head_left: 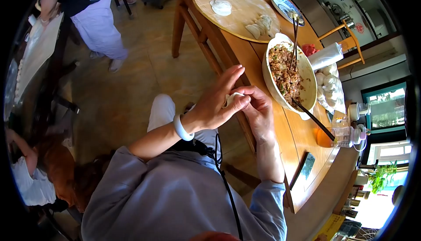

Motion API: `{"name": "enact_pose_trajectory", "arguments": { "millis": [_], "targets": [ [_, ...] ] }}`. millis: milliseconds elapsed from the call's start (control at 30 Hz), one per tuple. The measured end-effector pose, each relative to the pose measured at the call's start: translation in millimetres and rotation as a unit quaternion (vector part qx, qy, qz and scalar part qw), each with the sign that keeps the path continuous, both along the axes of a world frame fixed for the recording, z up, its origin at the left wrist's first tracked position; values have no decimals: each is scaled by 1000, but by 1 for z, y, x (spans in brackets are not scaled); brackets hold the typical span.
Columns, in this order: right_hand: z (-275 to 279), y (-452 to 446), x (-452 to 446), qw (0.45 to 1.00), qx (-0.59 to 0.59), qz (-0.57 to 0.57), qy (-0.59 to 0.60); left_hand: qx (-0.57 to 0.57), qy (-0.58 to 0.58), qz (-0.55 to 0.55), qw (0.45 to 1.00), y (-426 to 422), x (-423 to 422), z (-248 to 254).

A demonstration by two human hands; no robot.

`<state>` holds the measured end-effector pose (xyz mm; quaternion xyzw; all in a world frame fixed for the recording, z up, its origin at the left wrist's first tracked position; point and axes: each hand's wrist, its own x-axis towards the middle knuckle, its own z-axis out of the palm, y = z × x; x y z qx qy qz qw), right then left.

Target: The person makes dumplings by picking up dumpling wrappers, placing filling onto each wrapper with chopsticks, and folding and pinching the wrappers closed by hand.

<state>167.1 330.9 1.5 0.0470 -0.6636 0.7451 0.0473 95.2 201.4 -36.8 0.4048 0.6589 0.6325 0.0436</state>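
Observation:
Close together at the table's near edge, my two hands hold a small piece of white dough (232, 99). My left hand (215, 99), with a pale bracelet at the wrist, has the dough between thumb and palm, its other fingers stretched out. My right hand (258, 108) pinches the dough's right edge with thumb and fingers. Right of them stands a white bowl (268, 72) of minced filling (285, 72) with chopsticks (294, 43) in it. Beyond lies a round floured board (239, 2) with a stack of wrappers (220, 7) and several folded dumplings (259, 27).
A blue-patterned plate (280, 3), a plastic bag of white items (330, 87), a jar of amber liquid (326, 136) and a phone (303, 170) are on the wooden table (280, 124). A person (98, 21) stands at another table upper left; another person (33, 175) is lower left.

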Motion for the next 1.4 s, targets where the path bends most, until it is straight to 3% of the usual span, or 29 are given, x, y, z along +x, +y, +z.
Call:
{"name": "enact_pose_trajectory", "arguments": {
  "millis": [233,800,833,867,933,967,1000,1067,1167,1267,1400],
  "targets": [
    [11,-3,-4,997,22,-28,-66,-49,231,139,962,-3,-9,3],
    [9,-8,-20,995,76,-10,-61,-82,245,183,949,-12,-12,-6],
    [-1,-4,-22,996,80,-15,-46,-155,214,172,949,-14,-10,-3],
    [-11,-1,-27,997,68,-20,-33,-130,91,81,984,-24,-9,3],
    [-3,-11,-26,994,96,-23,-42,-28,26,83,996,-25,-4,-9],
    [-8,-14,-30,997,70,10,-25,-20,-161,-65,985,-43,-4,5],
    [-12,-18,-34,996,82,11,-19,41,-140,-9,989,-41,-2,-9],
    [-21,-32,-41,995,101,8,-5,223,-371,-97,896,-34,-1,-36],
    [-25,-52,-47,950,306,19,57,301,-477,-139,814,-60,-1,-43],
    [-27,-79,-49,915,400,24,46,335,-551,-116,756,-85,1,-52],
    [-40,-102,-52,919,382,52,83,400,-566,-107,713,-110,3,-75]
  ]
}}
